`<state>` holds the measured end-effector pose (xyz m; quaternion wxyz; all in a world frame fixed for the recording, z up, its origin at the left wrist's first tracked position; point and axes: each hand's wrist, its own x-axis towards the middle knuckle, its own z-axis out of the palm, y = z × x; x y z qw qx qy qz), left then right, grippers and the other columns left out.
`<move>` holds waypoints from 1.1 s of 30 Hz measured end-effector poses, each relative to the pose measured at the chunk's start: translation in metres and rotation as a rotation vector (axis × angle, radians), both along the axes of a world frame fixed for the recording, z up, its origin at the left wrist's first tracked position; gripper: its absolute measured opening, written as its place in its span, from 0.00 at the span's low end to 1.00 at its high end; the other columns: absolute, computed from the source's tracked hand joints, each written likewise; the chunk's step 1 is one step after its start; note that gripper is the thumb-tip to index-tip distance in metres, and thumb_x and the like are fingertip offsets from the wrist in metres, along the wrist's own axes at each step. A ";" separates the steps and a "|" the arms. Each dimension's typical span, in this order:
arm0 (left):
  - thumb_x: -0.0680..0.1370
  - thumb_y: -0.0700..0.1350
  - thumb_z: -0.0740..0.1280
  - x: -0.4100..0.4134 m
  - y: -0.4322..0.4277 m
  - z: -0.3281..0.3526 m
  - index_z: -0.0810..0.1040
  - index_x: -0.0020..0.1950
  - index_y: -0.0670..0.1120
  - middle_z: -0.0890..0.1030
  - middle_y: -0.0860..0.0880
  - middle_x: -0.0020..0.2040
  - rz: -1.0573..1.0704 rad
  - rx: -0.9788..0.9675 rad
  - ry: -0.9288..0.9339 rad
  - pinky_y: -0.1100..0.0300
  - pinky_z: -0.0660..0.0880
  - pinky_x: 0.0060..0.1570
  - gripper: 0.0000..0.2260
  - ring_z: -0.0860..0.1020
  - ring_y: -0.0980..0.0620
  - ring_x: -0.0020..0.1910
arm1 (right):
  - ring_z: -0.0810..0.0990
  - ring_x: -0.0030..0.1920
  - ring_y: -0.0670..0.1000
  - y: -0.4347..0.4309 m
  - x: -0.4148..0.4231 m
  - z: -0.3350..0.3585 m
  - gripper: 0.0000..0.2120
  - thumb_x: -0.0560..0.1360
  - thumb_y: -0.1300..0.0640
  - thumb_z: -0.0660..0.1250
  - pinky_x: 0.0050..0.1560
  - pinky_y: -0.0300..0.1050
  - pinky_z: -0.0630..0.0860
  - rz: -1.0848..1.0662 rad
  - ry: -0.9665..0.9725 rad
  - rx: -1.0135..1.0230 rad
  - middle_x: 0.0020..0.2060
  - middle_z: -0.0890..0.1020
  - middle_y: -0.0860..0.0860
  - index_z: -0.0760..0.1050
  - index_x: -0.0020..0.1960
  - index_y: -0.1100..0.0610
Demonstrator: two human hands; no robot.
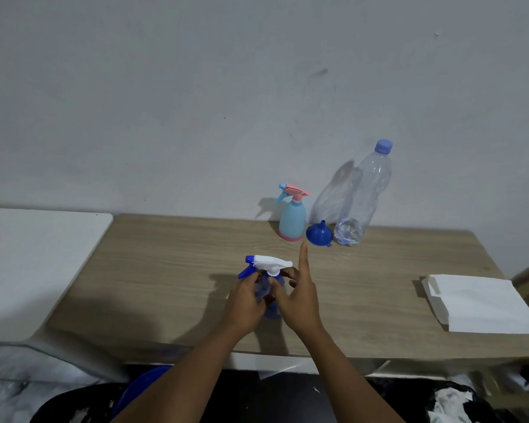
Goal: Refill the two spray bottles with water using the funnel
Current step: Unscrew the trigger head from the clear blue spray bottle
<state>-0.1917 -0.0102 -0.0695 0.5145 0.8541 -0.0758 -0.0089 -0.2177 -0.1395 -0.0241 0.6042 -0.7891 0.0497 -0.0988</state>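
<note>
A clear blue spray bottle with a white and blue trigger head stands mid-table. My left hand grips its body. My right hand touches the bottle's neck with thumb and lower fingers while the index finger points up. Behind, near the wall, a light blue spray bottle with a pink trigger stands upright. A blue funnel lies on its side beside it. A large clear water bottle with a blue cap leans against the wall, holding only a little water.
The wooden table runs along a grey wall. A folded white paper towel lies at the right edge. A white surface adjoins the table on the left. Dark clutter and a blue object sit below the front edge.
</note>
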 end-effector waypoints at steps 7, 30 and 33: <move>0.74 0.42 0.73 0.002 0.003 -0.004 0.76 0.59 0.53 0.81 0.57 0.54 -0.005 0.024 0.039 0.60 0.80 0.52 0.15 0.80 0.60 0.53 | 0.78 0.53 0.34 0.004 0.008 0.002 0.50 0.73 0.58 0.75 0.50 0.22 0.71 -0.023 -0.004 -0.028 0.51 0.80 0.38 0.42 0.79 0.43; 0.66 0.55 0.73 0.000 0.001 -0.001 0.76 0.61 0.58 0.83 0.58 0.54 0.034 -0.113 0.083 0.57 0.79 0.52 0.24 0.82 0.58 0.50 | 0.82 0.55 0.45 -0.011 0.023 0.071 0.25 0.76 0.63 0.71 0.55 0.38 0.78 -0.103 -0.182 0.108 0.55 0.82 0.50 0.65 0.69 0.52; 0.65 0.59 0.70 0.000 0.001 -0.004 0.75 0.62 0.56 0.82 0.56 0.56 0.034 -0.097 0.058 0.53 0.78 0.54 0.26 0.81 0.55 0.52 | 0.83 0.49 0.48 -0.034 0.038 0.103 0.22 0.75 0.63 0.73 0.51 0.39 0.79 -0.195 -0.198 0.155 0.52 0.82 0.55 0.67 0.64 0.53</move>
